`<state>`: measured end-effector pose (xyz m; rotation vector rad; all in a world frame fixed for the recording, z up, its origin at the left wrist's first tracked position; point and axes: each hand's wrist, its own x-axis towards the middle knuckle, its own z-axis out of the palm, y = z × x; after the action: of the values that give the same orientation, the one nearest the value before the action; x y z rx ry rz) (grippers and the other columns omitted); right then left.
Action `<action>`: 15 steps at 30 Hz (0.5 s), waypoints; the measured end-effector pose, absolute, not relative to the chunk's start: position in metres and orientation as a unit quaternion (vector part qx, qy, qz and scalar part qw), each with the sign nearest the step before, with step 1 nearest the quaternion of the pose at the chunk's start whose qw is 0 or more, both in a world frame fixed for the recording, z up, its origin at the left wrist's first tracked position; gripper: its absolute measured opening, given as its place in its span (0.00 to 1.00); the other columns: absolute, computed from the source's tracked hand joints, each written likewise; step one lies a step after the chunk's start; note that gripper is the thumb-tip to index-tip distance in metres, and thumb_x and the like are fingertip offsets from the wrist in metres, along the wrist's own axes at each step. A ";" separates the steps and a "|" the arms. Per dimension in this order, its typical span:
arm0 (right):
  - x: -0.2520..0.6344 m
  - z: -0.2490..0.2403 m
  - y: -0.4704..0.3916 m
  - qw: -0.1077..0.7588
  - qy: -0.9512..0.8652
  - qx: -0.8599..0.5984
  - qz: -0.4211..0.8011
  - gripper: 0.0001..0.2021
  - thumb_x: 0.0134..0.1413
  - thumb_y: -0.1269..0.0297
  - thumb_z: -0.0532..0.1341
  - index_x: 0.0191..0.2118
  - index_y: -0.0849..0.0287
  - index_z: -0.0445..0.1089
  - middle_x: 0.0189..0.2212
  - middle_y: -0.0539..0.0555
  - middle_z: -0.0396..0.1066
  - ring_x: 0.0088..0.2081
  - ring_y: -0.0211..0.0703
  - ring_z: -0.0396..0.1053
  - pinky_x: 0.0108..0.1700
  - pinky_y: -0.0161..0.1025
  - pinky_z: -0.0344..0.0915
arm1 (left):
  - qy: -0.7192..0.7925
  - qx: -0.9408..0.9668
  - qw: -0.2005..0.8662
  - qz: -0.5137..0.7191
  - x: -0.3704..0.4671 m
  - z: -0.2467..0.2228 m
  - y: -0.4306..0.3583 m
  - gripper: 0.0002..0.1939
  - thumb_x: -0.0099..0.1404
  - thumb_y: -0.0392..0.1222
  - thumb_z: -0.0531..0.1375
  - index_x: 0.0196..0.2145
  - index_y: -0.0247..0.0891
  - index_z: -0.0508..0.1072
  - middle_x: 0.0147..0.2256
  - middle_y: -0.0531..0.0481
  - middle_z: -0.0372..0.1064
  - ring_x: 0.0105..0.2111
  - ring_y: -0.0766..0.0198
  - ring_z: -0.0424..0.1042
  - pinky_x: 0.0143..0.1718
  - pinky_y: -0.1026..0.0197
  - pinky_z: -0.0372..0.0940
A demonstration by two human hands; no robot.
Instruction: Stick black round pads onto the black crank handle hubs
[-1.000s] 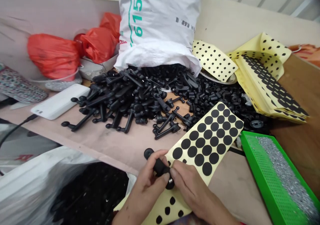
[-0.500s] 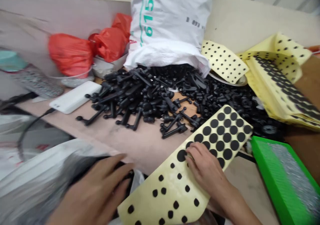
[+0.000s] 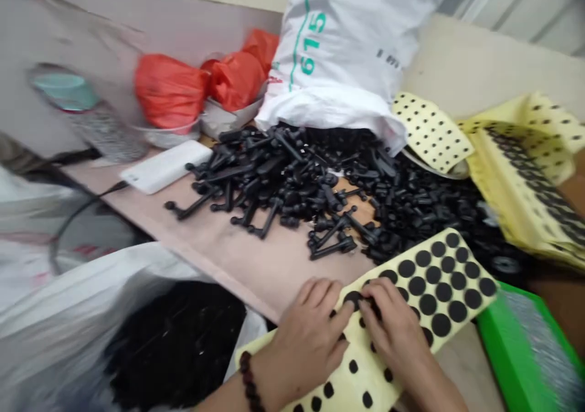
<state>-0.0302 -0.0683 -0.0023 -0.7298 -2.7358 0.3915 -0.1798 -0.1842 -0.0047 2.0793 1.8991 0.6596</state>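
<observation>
A yellow backing sheet (image 3: 461, 330) covered with black round stickers lies at the table's near edge. My left hand (image 3: 304, 339) presses flat on the sheet's lower part, fingers spread. Right beside it, my right hand (image 3: 393, 326) has its fingertips on a black round sticker (image 3: 354, 298) at the edge of the full rows. Neither hand holds a part. Behind the sheet spreads a pile of black plastic handles and small parts (image 3: 320, 186).
A white woven sack (image 3: 347, 52) spills the black parts. Below the table's edge hangs a white bag of black parts (image 3: 173, 339). A green tray (image 3: 530, 351) sits at right, more yellow sheets (image 3: 525, 174) behind it, red bags (image 3: 171, 92) and a white power bank (image 3: 164, 167) at left.
My left hand held a black handle, reached down to the bag at left, and now rests empty on the sheet. My right hand stays on the stickers. The view has swung left.
</observation>
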 end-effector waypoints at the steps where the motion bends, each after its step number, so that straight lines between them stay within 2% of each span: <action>1: -0.032 -0.002 -0.069 0.143 -0.946 -0.262 0.126 0.05 0.58 0.72 0.50 0.39 0.58 0.60 0.34 0.57 0.64 0.35 0.46 0.65 0.37 0.42 0.65 | 0.646 0.720 0.124 0.224 -0.181 -0.006 -0.182 0.21 0.63 0.41 0.54 0.53 0.39 0.61 0.56 0.41 0.57 0.55 0.49 0.55 0.58 0.45 0.49; 5: -0.037 -0.002 -0.070 0.143 -0.948 -0.267 0.101 0.06 0.56 0.74 0.50 0.35 0.59 0.61 0.33 0.56 0.63 0.36 0.46 0.65 0.36 0.43 0.64 | 0.632 0.736 0.107 0.218 -0.183 -0.010 -0.176 0.21 0.63 0.40 0.53 0.54 0.40 0.61 0.56 0.40 0.57 0.55 0.48 0.55 0.56 0.42 0.51; 8: -0.036 0.005 -0.073 0.133 -0.934 -0.277 0.182 0.07 0.57 0.75 0.49 0.31 0.57 0.58 0.31 0.54 0.62 0.33 0.42 0.64 0.34 0.39 0.63 | 0.634 0.736 0.098 0.217 -0.182 -0.012 -0.176 0.20 0.63 0.40 0.53 0.54 0.41 0.62 0.56 0.40 0.57 0.55 0.48 0.55 0.56 0.41 0.52; 12: -0.037 0.012 -0.073 0.150 -0.920 -0.292 0.215 0.06 0.56 0.75 0.50 0.39 0.58 0.58 0.35 0.55 0.61 0.35 0.43 0.64 0.35 0.38 0.64 | 0.632 0.739 0.098 0.212 -0.182 -0.013 -0.177 0.22 0.64 0.41 0.52 0.56 0.42 0.60 0.56 0.40 0.57 0.55 0.47 0.55 0.55 0.41 0.53; 15: -0.040 0.010 -0.071 0.137 -0.927 -0.303 0.171 0.06 0.55 0.75 0.50 0.36 0.58 0.59 0.34 0.55 0.61 0.35 0.45 0.63 0.35 0.40 0.63 | 0.630 0.741 0.092 0.213 -0.182 -0.014 -0.177 0.23 0.64 0.41 0.52 0.56 0.42 0.60 0.56 0.40 0.57 0.55 0.47 0.55 0.55 0.40 0.53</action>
<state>-0.0395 -0.0705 0.0100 -0.8782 -2.6837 0.4942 -0.1823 -0.1771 -0.0141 2.2016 1.8702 0.6314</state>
